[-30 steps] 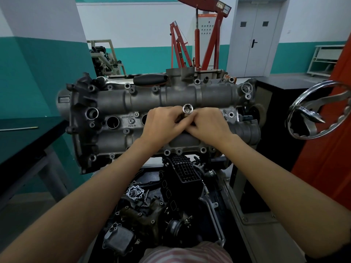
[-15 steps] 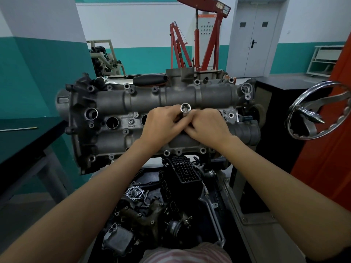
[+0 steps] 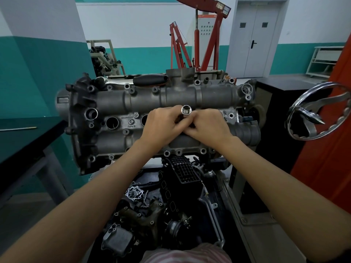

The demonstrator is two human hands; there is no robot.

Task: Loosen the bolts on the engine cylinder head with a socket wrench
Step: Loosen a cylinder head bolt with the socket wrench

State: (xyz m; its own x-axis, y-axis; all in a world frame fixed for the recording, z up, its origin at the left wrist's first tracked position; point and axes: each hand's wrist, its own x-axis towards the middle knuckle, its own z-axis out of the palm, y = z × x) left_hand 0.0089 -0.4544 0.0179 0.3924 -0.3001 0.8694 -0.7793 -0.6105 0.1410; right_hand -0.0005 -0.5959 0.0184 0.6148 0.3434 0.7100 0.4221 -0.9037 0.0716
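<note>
A grey engine cylinder head (image 3: 114,103) with many bolts and bolt holes stands on a stand in front of me. My left hand (image 3: 161,126) and my right hand (image 3: 208,124) meet at its middle, fingers curled together round a shiny socket (image 3: 186,110) whose open end points up at me. What lies below the socket is hidden by my fingers. A wrench with a black handle (image 3: 150,80) lies along the head's far edge.
A chrome handwheel (image 3: 319,111) sticks out at the right beside an orange panel (image 3: 330,149). A dark workbench (image 3: 24,141) stands left. Loose engine parts (image 3: 152,205) fill a tray below. A red engine hoist (image 3: 201,35) stands behind.
Both hands and the socket stay almost still at the middle of the head; only a slight shift of the fingers shows.
</note>
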